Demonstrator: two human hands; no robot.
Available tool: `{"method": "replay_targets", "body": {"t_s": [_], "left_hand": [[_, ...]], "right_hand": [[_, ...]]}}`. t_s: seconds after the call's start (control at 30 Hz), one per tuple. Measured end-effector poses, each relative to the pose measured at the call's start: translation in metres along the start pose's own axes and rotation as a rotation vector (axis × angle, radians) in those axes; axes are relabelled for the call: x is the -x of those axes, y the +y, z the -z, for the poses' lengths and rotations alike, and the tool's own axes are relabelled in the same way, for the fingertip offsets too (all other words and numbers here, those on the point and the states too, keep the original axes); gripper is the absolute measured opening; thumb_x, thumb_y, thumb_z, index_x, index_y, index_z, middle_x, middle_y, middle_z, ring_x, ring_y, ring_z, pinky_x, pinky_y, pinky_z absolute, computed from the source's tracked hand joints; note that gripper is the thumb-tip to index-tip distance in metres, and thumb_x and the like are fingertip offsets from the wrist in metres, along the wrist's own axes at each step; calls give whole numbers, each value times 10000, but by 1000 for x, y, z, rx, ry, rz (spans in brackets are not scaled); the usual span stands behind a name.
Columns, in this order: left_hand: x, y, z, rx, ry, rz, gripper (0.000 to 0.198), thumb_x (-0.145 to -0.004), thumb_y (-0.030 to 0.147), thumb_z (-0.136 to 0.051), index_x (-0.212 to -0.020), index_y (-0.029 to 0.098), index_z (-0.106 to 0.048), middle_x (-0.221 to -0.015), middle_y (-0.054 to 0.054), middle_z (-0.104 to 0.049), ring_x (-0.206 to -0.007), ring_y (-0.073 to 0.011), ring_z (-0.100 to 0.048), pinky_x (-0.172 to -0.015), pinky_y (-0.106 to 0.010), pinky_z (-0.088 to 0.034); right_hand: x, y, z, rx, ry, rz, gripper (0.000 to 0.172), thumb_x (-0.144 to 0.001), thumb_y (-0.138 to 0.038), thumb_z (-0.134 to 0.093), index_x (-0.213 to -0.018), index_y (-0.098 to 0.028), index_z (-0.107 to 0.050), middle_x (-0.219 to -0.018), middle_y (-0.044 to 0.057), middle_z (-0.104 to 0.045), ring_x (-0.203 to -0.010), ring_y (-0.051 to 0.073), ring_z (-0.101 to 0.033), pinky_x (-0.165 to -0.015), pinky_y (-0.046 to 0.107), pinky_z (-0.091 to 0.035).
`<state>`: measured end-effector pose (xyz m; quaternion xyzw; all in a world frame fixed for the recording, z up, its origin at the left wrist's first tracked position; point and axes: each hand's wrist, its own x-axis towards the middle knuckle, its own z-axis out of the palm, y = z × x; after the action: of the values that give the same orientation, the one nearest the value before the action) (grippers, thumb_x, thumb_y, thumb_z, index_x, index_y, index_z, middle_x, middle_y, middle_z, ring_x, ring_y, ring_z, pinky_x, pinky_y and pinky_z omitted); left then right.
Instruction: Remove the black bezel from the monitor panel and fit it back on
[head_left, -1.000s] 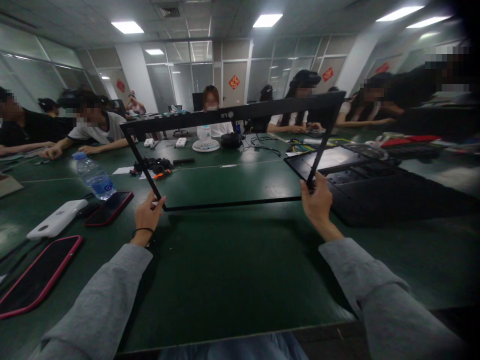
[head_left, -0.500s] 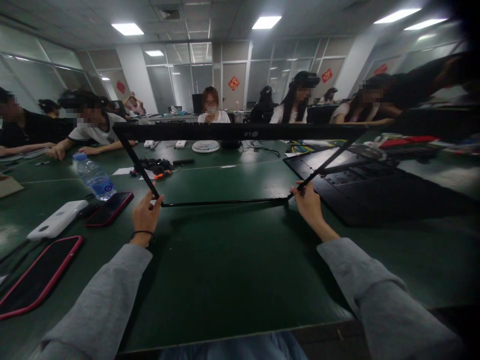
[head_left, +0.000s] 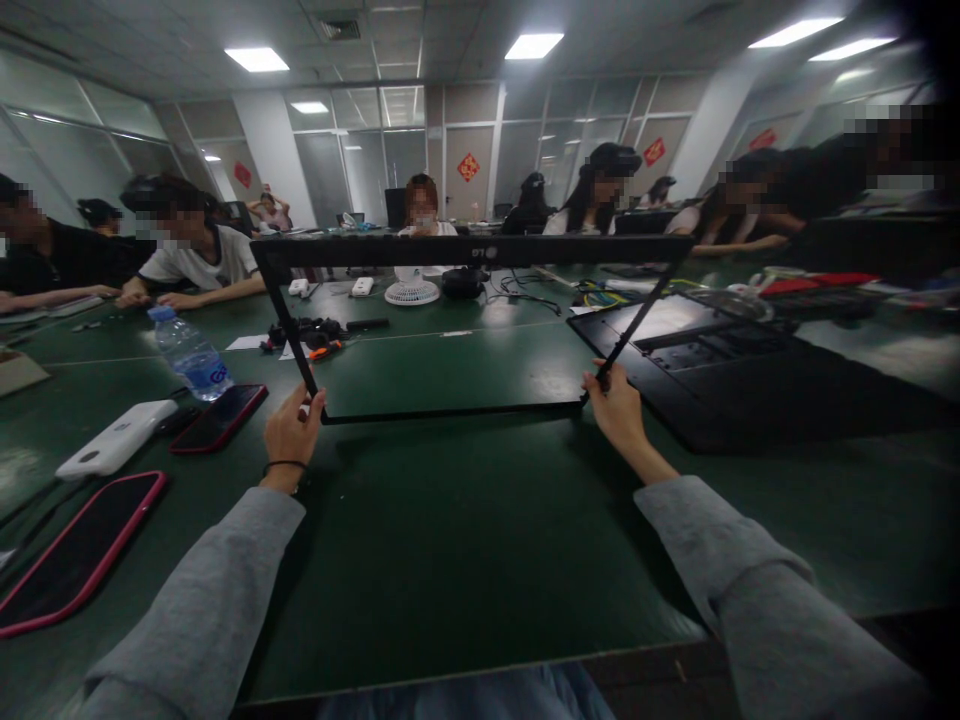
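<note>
Between my hands is a thin black screen bezel (head_left: 375, 253), an empty rectangular frame with an upside-down LG logo on its wide far bar. My left hand (head_left: 294, 425) pinches its near left corner, and my right hand (head_left: 616, 405) grips the right side bar close to the near right corner. The frame is tilted, its wide bar raised and its thin bar low over the green table (head_left: 465, 550). To the right of my right hand lies a flat black laptop-like casing (head_left: 720, 375).
A water bottle (head_left: 191, 355), a white power bank (head_left: 116, 440) and two red-edged phones (head_left: 82, 555) (head_left: 220, 418) are on the left. Beyond the bezel are a white fan (head_left: 411, 292), a black tangled item (head_left: 311, 332) and cables (head_left: 525, 292). Several people sit around the table.
The bezel has tipped further upright: its far bar looks narrower and a bit higher, and its near bar sits slightly lower. Both hands keep their hold in nearly the same place.
</note>
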<state>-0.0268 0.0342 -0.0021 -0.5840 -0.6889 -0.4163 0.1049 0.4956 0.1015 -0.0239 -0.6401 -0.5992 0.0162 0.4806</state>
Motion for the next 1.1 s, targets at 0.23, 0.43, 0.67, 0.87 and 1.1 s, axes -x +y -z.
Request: {"method": "replay_targets", "body": {"t_s": [0.23, 0.43, 0.67, 0.87, 1.1], "left_hand": [[-1, -8, -10, -157, -259, 121, 498, -977, 524, -356, -1255, 241, -657, -849, -87, -724, -761, -237, -654, -621, -288, -377], [-4, -20, -21, -259, -520, 137, 478, -928, 549, -381, -989, 265, -761, -893, -101, -755, -807, -262, -674, -627, -298, -409], [-3, -15, -17, -306, -514, 89, 478, -903, 572, -402, -902, 283, -782, -860, -94, -765, -758, -259, -683, -600, -296, -406], [-3, -16, -17, -297, -506, 130, 494, -901, 587, -419, -1011, 279, -788, -915, -109, -772, -832, -292, -699, -658, -329, -456], [-4, -18, -17, -196, -467, 196, 481, -918, 491, -440, -1232, 245, -709, -913, -75, -780, -938, -271, -706, -769, -336, -499]], "right_hand": [[4, -4, 1, 223, -10, -11, 509, -929, -470, -457, -1328, -192, -607, -849, 97, -698, -768, 273, -655, -742, 393, -479], [2, 13, -4, 302, -209, -73, 458, -860, -426, -557, -1232, -205, -705, -800, 77, -696, -739, 253, -642, -681, 352, -465], [-2, 24, -7, 289, -194, -86, 467, -840, -427, -569, -1210, -182, -718, -816, 77, -693, -725, 242, -630, -669, 348, -456], [-4, 27, -11, 248, -203, -74, 479, -844, -414, -554, -1218, -153, -702, -804, 75, -688, -738, 241, -634, -696, 346, -460], [-6, 20, -8, 188, -269, -132, 469, -862, -384, -539, -1227, -125, -680, -827, 83, -705, -803, 246, -652, -747, 347, -470]]}}
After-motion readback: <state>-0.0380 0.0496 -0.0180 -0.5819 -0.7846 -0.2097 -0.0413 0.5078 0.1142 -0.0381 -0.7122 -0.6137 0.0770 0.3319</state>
